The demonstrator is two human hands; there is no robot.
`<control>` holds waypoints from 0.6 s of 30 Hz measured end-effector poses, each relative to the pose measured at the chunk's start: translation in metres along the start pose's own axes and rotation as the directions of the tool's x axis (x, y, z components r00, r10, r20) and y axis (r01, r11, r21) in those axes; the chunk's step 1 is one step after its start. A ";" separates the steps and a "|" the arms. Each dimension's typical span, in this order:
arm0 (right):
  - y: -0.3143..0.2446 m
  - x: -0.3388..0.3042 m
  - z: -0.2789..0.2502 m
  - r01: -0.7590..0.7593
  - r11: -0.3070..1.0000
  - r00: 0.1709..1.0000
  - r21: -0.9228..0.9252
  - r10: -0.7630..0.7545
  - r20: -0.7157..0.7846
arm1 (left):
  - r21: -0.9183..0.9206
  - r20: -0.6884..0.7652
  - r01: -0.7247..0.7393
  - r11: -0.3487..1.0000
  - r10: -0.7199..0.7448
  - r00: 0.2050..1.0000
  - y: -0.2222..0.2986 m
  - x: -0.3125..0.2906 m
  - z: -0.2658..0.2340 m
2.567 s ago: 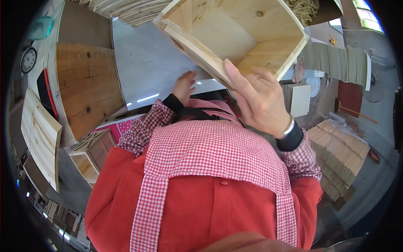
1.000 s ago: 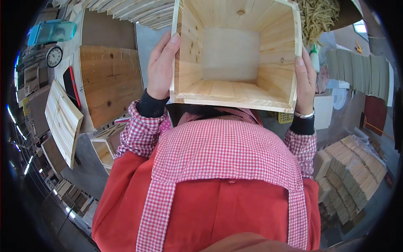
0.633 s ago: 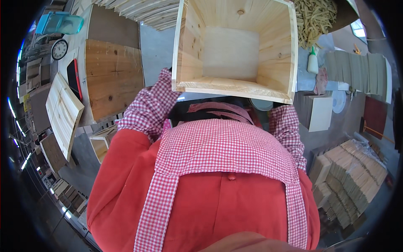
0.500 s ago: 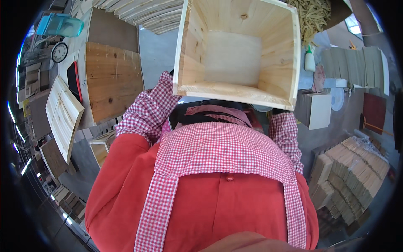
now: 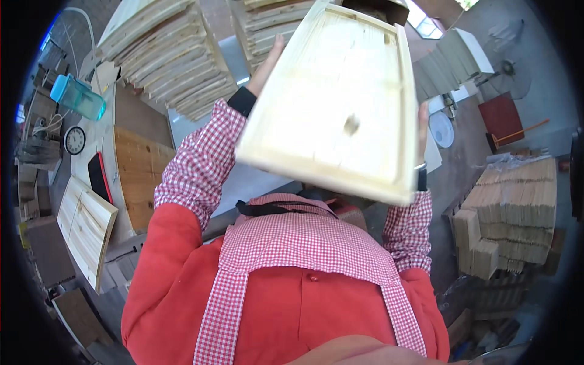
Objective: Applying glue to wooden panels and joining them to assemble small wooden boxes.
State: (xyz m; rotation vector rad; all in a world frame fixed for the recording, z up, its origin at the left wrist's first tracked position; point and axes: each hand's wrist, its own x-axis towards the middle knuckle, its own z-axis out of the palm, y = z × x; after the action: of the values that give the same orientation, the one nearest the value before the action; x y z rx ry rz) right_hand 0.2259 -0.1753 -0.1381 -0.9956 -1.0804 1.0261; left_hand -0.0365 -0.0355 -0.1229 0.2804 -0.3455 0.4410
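A pale wooden box (image 5: 328, 103) is lifted in front of me, tilted, with a knotted face and raised edges turned toward me. My left hand (image 5: 266, 68) presses against its left side, its fingers partly hidden behind the wood. On the opposite side my right hand (image 5: 423, 135) grips the box, showing only as a narrow strip past the edge. Slight motion blur softens the box's near edge. Checked sleeve covers reach to dark cuffs at both wrists.
Stacks of thin wooden boards (image 5: 167, 58) stand beyond my left arm. On the left are a wooden board (image 5: 143, 170), a clock (image 5: 74, 140) and a blue-lidded container (image 5: 79, 97). Bundled wood pieces (image 5: 511, 207) are piled at right, near a broom (image 5: 517, 131).
The box has been turned over: its hollow inside faced me before, and now a closed face does. Both hands have risen along its sides, and my view has shifted to the right.
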 end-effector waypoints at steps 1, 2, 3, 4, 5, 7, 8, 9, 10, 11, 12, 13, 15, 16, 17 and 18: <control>0.001 0.010 0.003 0.027 0.999 1.000 0.036 -0.027 -0.007 | 0.323 -0.200 -0.042 0.945 0.111 0.974 -0.004 0.002 0.008; 0.000 0.009 0.002 0.039 0.997 0.999 0.068 -0.039 -0.005 | 0.608 -0.343 -0.023 0.794 0.289 0.894 -0.010 -0.001 0.015; 0.003 0.008 0.004 0.040 0.997 0.999 0.067 -0.040 -0.007 | 0.819 -0.406 0.068 0.570 0.492 0.770 -0.013 -0.004 0.019; 0.013 0.003 0.005 0.023 0.996 1.000 0.082 -0.022 -0.010 | 0.815 -0.416 0.075 0.575 0.489 0.766 -0.017 -0.011 0.019; 0.025 -0.001 0.006 0.001 0.995 1.000 0.097 0.000 -0.011 | 0.817 -0.406 0.057 0.573 0.503 0.763 -0.021 -0.019 0.018; 0.054 -0.014 0.007 -0.046 0.992 0.999 0.118 0.049 -0.022 | 0.815 -0.401 0.032 0.578 0.524 0.752 -0.036 -0.035 0.011; 0.071 -0.019 0.008 -0.099 0.982 0.994 0.159 0.105 -0.032 | 0.806 -0.422 0.045 0.590 0.518 0.744 -0.046 -0.042 0.005; 0.081 -0.018 0.010 -0.150 0.968 0.987 0.200 0.159 -0.032 | 0.834 -0.421 0.038 0.551 0.590 0.689 -0.053 -0.048 -0.003; 0.087 -0.016 0.009 -0.169 0.964 0.983 0.207 0.179 -0.031 | 0.860 -0.414 0.035 0.509 0.658 0.629 -0.060 -0.055 -0.011; 0.088 -0.011 0.010 -0.177 0.965 0.984 0.192 0.180 0.002 | 0.888 -0.396 0.033 0.459 0.726 0.562 -0.065 -0.059 -0.013; 0.089 -0.006 0.010 -0.183 0.967 0.983 0.178 0.180 0.035 | 0.886 -0.406 0.040 0.462 0.731 0.548 -0.069 -0.063 -0.015; 0.090 -0.003 0.011 -0.188 0.969 0.982 0.164 0.179 0.069 | 0.895 -0.404 0.051 0.444 0.755 0.517 -0.073 -0.066 -0.016; 0.091 0.000 0.009 -0.230 0.960 0.971 0.161 0.213 0.111 | 0.913 -0.388 0.069 0.402 0.803 0.452 -0.080 -0.070 -0.014; 0.091 0.006 0.007 -0.254 0.955 0.962 0.152 0.233 0.141 | 0.914 -0.387 0.069 0.399 0.810 0.441 -0.082 -0.071 -0.012; 0.090 0.012 0.006 -0.276 0.951 0.953 0.142 0.251 0.171 | 0.894 -0.417 0.030 0.448 0.803 0.425 -0.084 -0.074 -0.009; 0.089 0.021 0.006 -0.280 0.949 0.950 0.144 0.252 0.185 | 0.870 -0.446 -0.011 0.493 0.795 0.411 -0.085 -0.076 -0.007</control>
State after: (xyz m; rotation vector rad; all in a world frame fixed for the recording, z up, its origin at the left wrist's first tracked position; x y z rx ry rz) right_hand 0.2097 -0.1339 -0.2184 -0.9478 -0.9899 1.4185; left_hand -0.0604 -0.1348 -0.1742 0.7981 0.8474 1.2641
